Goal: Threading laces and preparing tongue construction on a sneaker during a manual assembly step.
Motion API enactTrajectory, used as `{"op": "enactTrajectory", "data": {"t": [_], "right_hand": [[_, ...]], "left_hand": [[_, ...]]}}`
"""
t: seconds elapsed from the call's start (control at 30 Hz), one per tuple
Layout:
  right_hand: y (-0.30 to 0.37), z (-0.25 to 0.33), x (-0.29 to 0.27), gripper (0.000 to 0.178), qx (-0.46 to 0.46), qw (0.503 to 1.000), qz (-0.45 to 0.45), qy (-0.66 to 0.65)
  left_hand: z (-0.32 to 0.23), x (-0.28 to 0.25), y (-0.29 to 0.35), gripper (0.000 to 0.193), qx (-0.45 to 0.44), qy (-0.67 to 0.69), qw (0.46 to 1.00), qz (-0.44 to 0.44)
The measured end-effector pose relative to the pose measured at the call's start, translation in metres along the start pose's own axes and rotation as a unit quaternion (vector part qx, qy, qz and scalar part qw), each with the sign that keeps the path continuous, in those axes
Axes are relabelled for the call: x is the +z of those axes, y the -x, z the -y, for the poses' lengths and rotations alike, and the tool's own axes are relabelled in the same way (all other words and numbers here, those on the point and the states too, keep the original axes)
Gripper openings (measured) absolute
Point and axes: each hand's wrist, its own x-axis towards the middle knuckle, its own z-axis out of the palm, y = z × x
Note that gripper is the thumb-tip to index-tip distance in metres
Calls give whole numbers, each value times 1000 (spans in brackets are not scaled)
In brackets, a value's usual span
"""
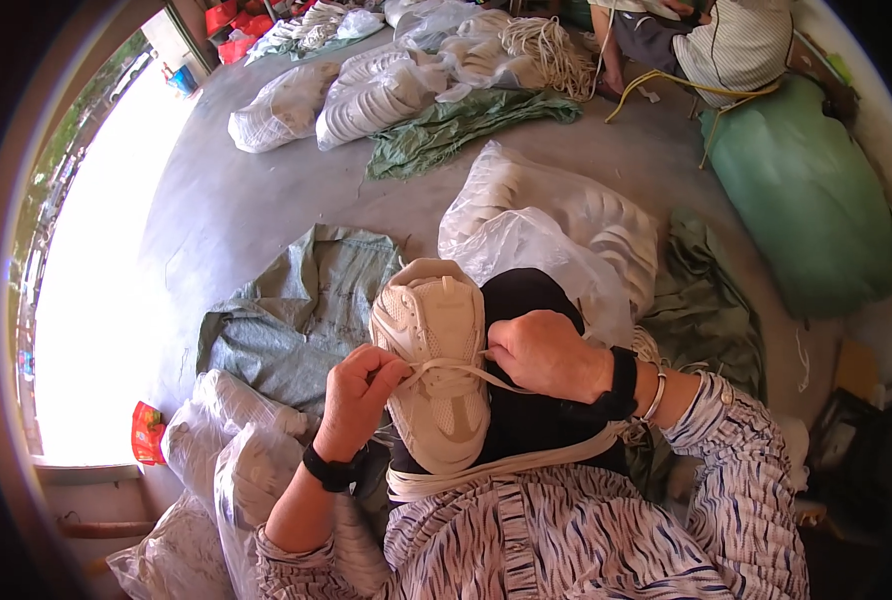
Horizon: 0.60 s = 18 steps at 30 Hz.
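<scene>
A cream sneaker (434, 350) with mesh panels rests on my lap, its toe pointing toward me and its heel away. A flat cream shoelace (446, 372) crosses over its tongue. At the shoe's left side, my left hand (360, 388) pinches one part of the lace between thumb and finger. My right hand (548, 352) is closed on the other part, just right of the shoe, and a strand runs down from there. Across my waist lies a bundle of cream laces (506, 468). Black cloth (531, 300) covers my legs under the shoe.
Clear bags of shoe parts stand ahead (566, 235) and at lower left (256, 480). Green woven sacking (306, 290) lies on the floor. A stuffed green sack (811, 190) is at right. Beyond, another person (736, 50) sits by a yellow-framed stool and more bags (381, 100).
</scene>
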Motion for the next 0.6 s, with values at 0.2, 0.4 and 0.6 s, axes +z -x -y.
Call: {"op": "enactTrajectory", "data": {"t": [0.2,0.4,0.6], "right_hand": [[1,12,3,10,-81,992,-34,89],[-4,3,13,10,-46,999,0,8],[-1,-1,7,10,-40,998,45,-22]], "left_hand": [[5,-4,3,14,-47,68,997,9],[8,3,4,14,-43,77,996,-19],[1,9,3,11,17,-20,999,-37]]}}
